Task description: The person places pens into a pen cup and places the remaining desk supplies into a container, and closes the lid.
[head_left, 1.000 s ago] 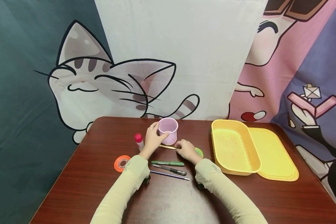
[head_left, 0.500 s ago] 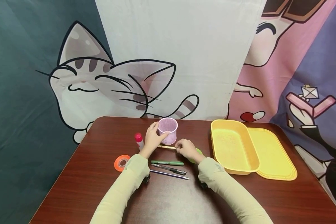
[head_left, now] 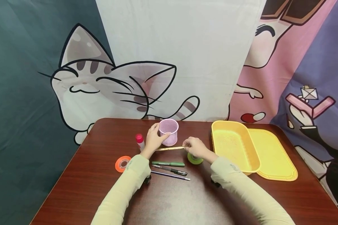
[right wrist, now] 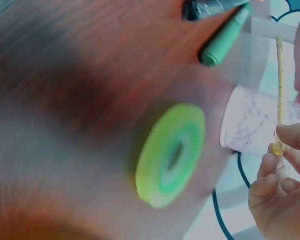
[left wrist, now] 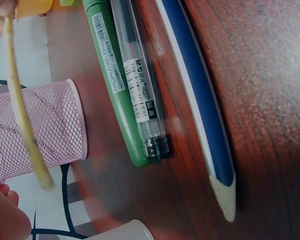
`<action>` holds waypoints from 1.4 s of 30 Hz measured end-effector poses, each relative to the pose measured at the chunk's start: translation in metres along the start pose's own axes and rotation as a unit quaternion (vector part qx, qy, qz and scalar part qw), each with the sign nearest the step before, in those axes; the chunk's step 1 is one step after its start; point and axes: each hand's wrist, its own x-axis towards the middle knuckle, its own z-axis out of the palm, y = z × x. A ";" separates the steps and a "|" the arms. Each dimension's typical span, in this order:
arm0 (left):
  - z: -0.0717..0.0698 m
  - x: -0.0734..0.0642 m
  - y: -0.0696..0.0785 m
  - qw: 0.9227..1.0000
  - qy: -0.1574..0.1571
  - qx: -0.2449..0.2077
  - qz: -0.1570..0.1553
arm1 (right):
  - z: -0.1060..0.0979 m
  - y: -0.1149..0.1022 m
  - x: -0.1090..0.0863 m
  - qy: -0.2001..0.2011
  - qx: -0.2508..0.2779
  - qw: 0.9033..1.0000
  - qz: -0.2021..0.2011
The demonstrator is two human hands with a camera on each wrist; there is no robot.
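Observation:
A pink mesh pen cup (head_left: 172, 139) stands upright near the table's far edge. My left hand (head_left: 153, 139) holds it from the left, thumb across its front. In front of the cup, my right hand (head_left: 196, 147) pinches one end of a slim yellow stick (head_left: 169, 148), patterned and pencil-like. The stick points left, its far end close to my left hand. In the right wrist view, thumb and fingertips (right wrist: 290, 135) close on the stick's end, and dark specks dot its length. The left wrist view shows the stick (left wrist: 21, 110) crossing in front of the cup.
A green marker (head_left: 169, 163), a clear gel pen (head_left: 173, 170) and a blue-and-white pencil (head_left: 171, 176) lie nearer me. Around them are a green tape roll (head_left: 195, 160), an orange tape roll (head_left: 119, 164) and a glue stick (head_left: 140, 141). A yellow bin (head_left: 233, 153) and lid (head_left: 276, 156) sit right.
My right hand has moved right and slightly up with the stick, showing more of it and uncovering the green tape roll. The left hand stays at the cup.

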 end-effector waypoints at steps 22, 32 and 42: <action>0.003 0.000 -0.002 1.000 -0.003 0.017 0.000 | -0.088 0.010 -0.020 0.046 0.069 0.996 -0.032; 0.003 0.000 -0.003 1.000 0.003 -0.007 -0.005 | -0.104 0.003 -0.008 0.094 0.058 0.994 0.007; 0.004 0.000 -0.005 1.000 0.009 -0.010 0.003 | -0.103 -0.006 0.015 0.081 -0.001 0.997 0.012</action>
